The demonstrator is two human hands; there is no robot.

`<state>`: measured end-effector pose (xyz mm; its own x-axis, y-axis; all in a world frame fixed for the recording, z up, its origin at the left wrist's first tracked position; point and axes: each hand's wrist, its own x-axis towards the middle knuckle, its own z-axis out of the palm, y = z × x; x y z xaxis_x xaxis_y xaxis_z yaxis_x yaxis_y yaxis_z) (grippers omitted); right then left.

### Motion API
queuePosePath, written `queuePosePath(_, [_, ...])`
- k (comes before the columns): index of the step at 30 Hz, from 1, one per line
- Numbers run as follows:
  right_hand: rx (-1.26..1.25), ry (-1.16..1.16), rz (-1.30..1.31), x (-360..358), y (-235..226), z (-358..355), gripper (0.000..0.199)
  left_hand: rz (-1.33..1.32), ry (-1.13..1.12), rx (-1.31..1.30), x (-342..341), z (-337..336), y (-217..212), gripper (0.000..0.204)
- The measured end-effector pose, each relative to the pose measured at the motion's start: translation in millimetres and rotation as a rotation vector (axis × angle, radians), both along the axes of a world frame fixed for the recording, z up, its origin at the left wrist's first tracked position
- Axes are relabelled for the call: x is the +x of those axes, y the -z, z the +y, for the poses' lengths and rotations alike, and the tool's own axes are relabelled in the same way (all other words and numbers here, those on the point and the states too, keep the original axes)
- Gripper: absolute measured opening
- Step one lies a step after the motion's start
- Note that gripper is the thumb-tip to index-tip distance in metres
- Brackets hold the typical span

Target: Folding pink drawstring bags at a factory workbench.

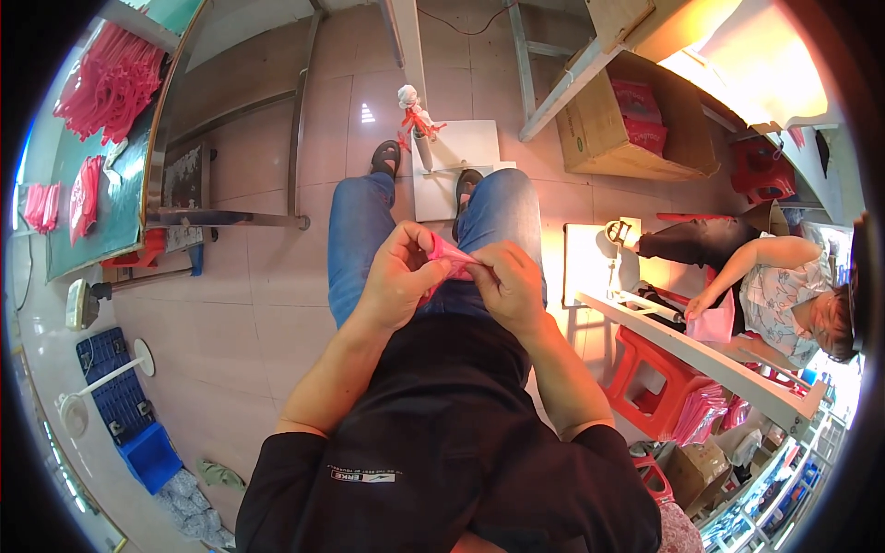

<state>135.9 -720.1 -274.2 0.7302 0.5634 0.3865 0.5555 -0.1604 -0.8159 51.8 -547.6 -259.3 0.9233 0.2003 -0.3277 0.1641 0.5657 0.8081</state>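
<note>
Above my lap I hold a small piece of thin pink material (449,259), stretched between both hands. It looks like a soft bag or cloth; its exact kind does not show. My left hand (402,274) grips one side of it, with fingers curled and thumb on top. The opposite edge is pinched between the thumb and fingers of my right hand (510,284). Part of the pink piece hangs down behind my left thumb. Past my knees stands a metal post (423,150) with a white wrapped tip (407,95) and red strips (419,120) tied below it.
Bundles of pink pieces (112,81) lie on a green-topped table (120,207) at left. A cardboard box (590,124) holds pink packages at far right. Nearer are a red stool (636,382) and a seated co-worker (784,286) holding pink material. A blue bin (150,458) stands lower left.
</note>
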Motion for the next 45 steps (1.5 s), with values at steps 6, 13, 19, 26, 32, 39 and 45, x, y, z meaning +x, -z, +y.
queuePosePath(6, [0.003, -0.008, 0.002, 3.8, 0.6, -2.0, 0.016, -0.051, 0.029, -0.265, -2.9, 7.3, -10.6, 0.021])
queuePosePath(13, [0.020, -0.013, 0.046, 1.5, 1.5, -3.6, 0.016, -0.008, -0.010, -0.398, -6.4, 8.8, 3.2, 0.011])
queuePosePath(19, [0.000, -0.018, 0.137, 1.2, 5.6, -6.2, 0.010, -0.008, 0.006, -0.373, -6.3, 5.9, 1.5, 0.013])
queuePosePath(26, [-0.088, 0.018, 0.047, 1.0, -2.3, -4.1, 0.016, 0.011, -0.048, -0.300, -6.9, 4.1, 1.5, 0.016])
queuePosePath(32, [-0.030, 0.045, -0.044, -1.6, -13.3, 2.0, 0.019, -0.053, -0.048, -0.186, -6.6, 1.2, 3.7, 0.015])
queuePosePath(39, [0.009, -0.033, 0.057, 0.0, -8.5, -1.5, 0.020, -0.246, 0.051, 0.135, -4.8, -2.6, 0.1, 0.016])
queuePosePath(45, [0.013, -0.024, 0.058, 1.7, -6.0, -0.8, 0.017, -0.180, 0.103, 0.192, -7.4, -2.1, 0.1, 0.025])
